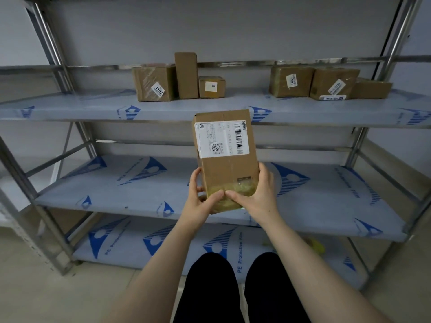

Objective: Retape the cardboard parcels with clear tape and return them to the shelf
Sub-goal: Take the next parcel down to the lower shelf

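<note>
- I saw the left hand [201,201] and the right hand [256,194] both gripping the near end of one cardboard parcel [229,169], with the thumbs meeting on top and the fingers wrapped round its sides.
- The parcel was held in the air in front of the metal rack [394,43], label [221,139] facing up. Its far end reached the front edge of the upper shelf [70,108] in my view.
- Yellowish tape [233,188] covered the parcel's near end under the thumbs.
- Six other parcels stood on the upper shelf, three to the left [154,83] and three to the right [290,81], well apart from the held one.
- The middle shelf [116,190] lay behind and below the hands.
- Black trousers [210,287] showed at the bottom of the view.
</note>
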